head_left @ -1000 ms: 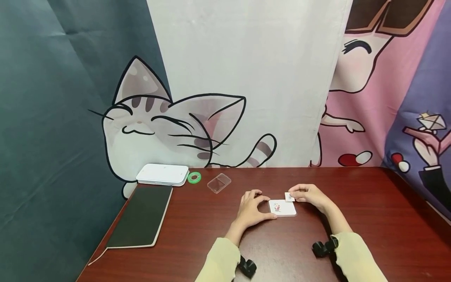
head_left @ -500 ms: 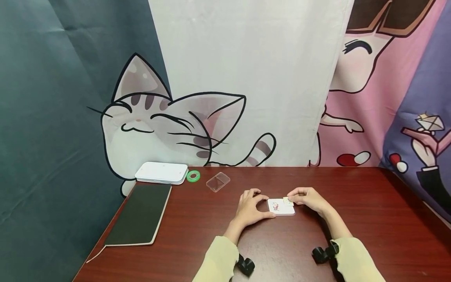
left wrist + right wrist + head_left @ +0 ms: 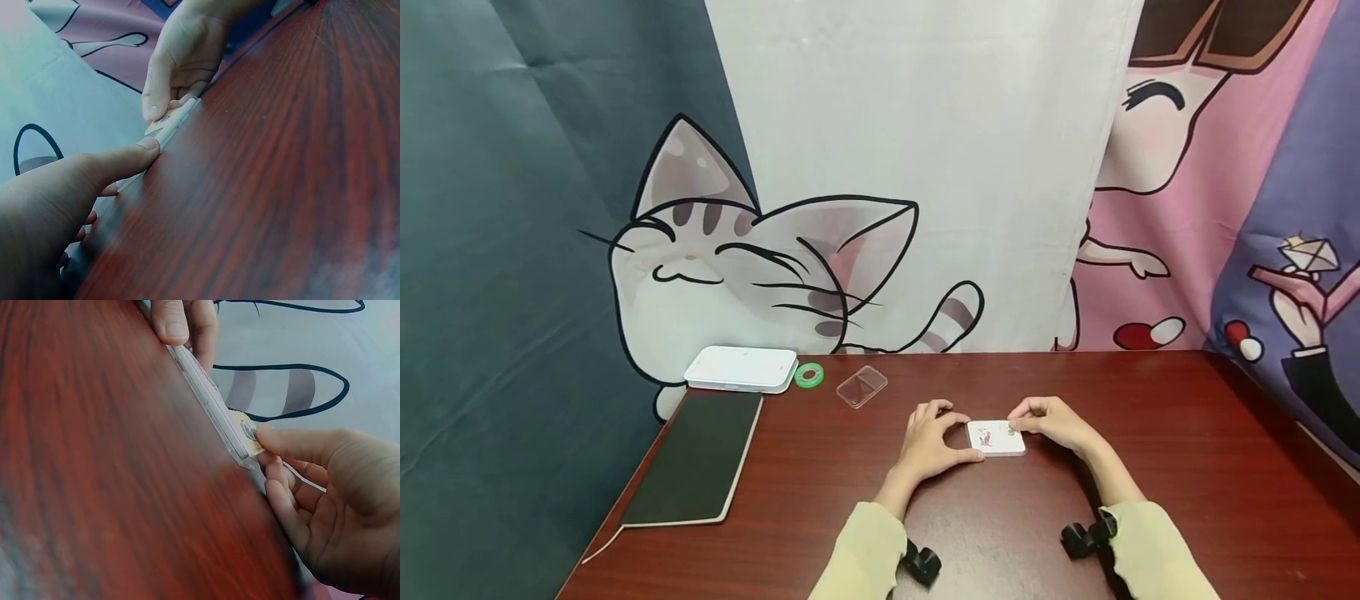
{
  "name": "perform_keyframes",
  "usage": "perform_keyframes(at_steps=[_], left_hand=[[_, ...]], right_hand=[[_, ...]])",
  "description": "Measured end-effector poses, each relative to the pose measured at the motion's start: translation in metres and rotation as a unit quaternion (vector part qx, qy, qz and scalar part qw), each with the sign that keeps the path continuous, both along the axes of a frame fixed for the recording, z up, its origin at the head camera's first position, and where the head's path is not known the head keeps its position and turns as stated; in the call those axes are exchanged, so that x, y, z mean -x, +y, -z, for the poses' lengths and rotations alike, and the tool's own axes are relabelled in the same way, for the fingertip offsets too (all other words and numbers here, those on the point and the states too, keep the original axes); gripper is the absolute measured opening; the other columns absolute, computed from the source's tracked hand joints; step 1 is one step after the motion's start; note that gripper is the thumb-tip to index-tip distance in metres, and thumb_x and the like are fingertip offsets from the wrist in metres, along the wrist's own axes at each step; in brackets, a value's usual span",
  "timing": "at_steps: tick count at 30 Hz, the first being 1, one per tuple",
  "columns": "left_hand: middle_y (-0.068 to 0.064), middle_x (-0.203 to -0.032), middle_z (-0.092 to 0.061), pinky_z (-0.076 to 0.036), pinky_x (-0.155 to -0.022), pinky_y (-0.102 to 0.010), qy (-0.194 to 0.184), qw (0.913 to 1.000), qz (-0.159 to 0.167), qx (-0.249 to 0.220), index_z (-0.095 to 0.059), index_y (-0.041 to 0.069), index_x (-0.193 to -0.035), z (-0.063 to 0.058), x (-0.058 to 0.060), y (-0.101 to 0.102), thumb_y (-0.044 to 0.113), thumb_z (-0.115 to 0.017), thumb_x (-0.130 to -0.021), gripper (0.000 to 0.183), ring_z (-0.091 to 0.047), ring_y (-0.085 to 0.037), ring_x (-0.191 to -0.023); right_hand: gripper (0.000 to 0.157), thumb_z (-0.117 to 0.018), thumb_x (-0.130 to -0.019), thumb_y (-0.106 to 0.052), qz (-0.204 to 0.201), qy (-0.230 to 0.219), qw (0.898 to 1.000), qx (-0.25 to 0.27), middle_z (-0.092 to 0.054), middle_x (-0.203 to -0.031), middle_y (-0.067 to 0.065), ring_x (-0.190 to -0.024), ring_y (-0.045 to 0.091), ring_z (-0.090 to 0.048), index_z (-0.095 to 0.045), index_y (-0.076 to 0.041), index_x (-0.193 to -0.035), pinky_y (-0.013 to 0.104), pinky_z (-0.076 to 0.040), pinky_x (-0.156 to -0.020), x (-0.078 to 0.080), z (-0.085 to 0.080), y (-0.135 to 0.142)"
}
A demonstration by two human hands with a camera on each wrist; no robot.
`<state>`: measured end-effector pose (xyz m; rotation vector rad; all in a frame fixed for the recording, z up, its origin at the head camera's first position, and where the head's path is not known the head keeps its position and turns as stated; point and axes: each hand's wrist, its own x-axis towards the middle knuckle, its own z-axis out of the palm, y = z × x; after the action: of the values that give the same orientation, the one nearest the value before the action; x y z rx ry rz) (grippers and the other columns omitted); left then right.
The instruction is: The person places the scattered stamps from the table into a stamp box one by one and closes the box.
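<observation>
A thin white rectangular stack in a clear plastic case [image 3: 987,443] lies flat on the table, a small reddish picture on its top. My left hand [image 3: 928,446] holds its left end, thumb at the near edge and fingers at the far side. At the far right corner, my right hand [image 3: 1060,423] pinches a small yellowish stamp-like piece [image 3: 247,429] with jagged edges and dark print. In the right wrist view this piece lies against the stack's upper edge, partly covered by the right thumb [image 3: 294,442]. The left wrist view shows the left thumb [image 3: 128,161] along the case's side.
A clear plastic lid [image 3: 862,387] lies behind the left hand. Farther left are a green tape roll [image 3: 809,375], a flat white box [image 3: 742,369] and a dark notebook [image 3: 694,458] with a ribbon. A printed curtain [image 3: 925,167] hangs behind the brown table [image 3: 1187,467].
The right hand has brought the small piece from the stack's far right edge, slightly nearer and lower, onto its top right corner. The left hand keeps its hold.
</observation>
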<state>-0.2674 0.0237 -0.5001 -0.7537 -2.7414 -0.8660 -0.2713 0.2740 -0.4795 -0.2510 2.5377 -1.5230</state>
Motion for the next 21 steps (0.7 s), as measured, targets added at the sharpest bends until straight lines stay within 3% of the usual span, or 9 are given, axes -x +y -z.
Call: perform_keyframes(at_steps=[21], left_hand=[[-0.002, -0.129, -0.056, -0.037, -0.105, -0.042, 0.001, 1.0, 0.0, -0.002, -0.071, 0.028, -0.113, -0.0002, -0.0006, 0.0001, 0.056, -0.081, -0.069, 0.053, -0.048, -0.019, -0.118]], right_hand=[[0.02, -0.07, -0.087, -0.017, 0.011, 0.002, 1.0, -0.024, -0.066, -0.081, 0.002, -0.073, 0.008, -0.054, -0.07, 0.0, -0.096, 0.024, -0.045, -0.065, 0.0002, 0.0025, -0.0022]])
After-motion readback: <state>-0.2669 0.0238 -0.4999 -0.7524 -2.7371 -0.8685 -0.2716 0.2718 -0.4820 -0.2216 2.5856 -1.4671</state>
